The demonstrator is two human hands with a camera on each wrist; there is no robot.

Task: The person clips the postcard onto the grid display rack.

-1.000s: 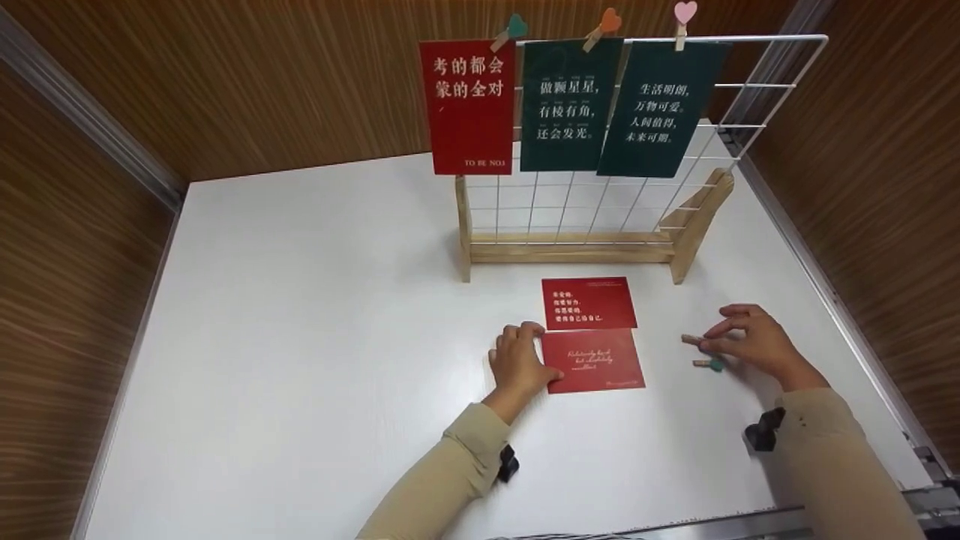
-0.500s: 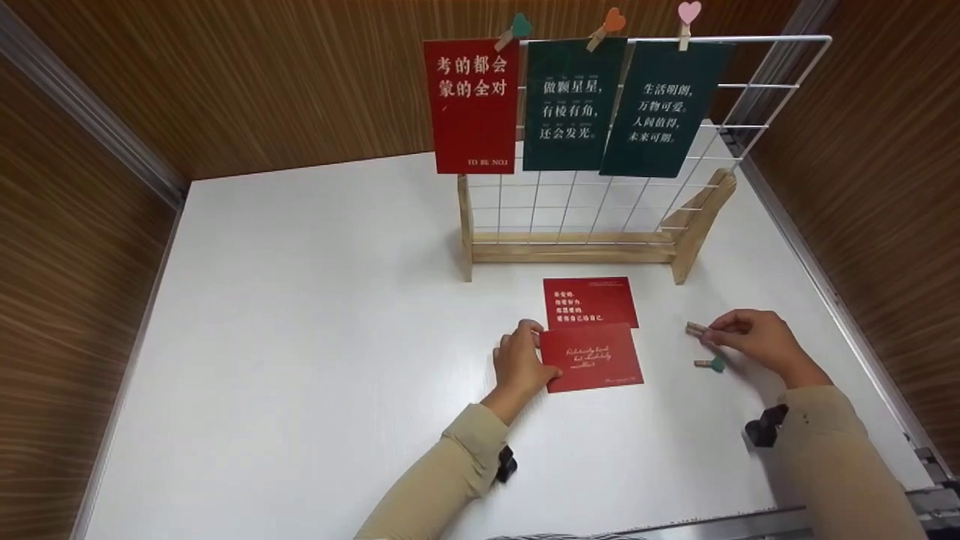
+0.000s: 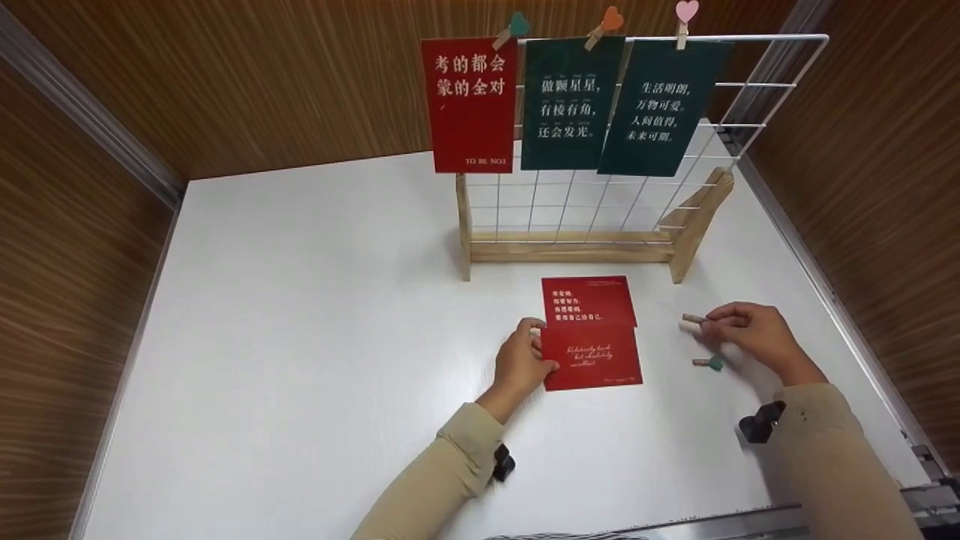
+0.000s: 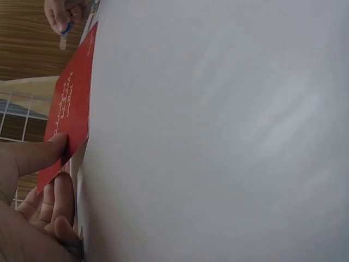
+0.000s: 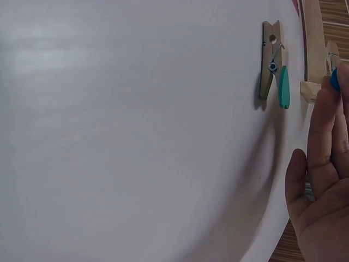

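Note:
My left hand [image 3: 519, 364] pinches the left edge of a red card [image 3: 592, 358] with white cursive writing. In the left wrist view the thumb lies on top of this card [image 4: 76, 93] and the fingers are under it, with the card tilted off the table. Its far edge overlaps a second red card [image 3: 589, 296], which lies flat. My right hand [image 3: 757, 336] pinches a small wooden clothespin [image 3: 693, 319]; a blue end [image 5: 335, 79] shows between the fingertips in the right wrist view. Below that hand a clothespin with a green heart [image 5: 275, 65] lies on the table.
A white wire grid rack [image 3: 750, 126] on a wooden stand [image 3: 570, 251] stands behind the cards. Heart clothespins hold a red card [image 3: 472, 120] and two dark green cards [image 3: 566, 150] along its top. Wood-grain walls [image 3: 300, 82] surround the white table [image 3: 300, 315].
My left hand has lifted the nearer red card slightly, and its far edge now overlaps the other card. My right hand has picked up the clothespin and moved it a little away from me.

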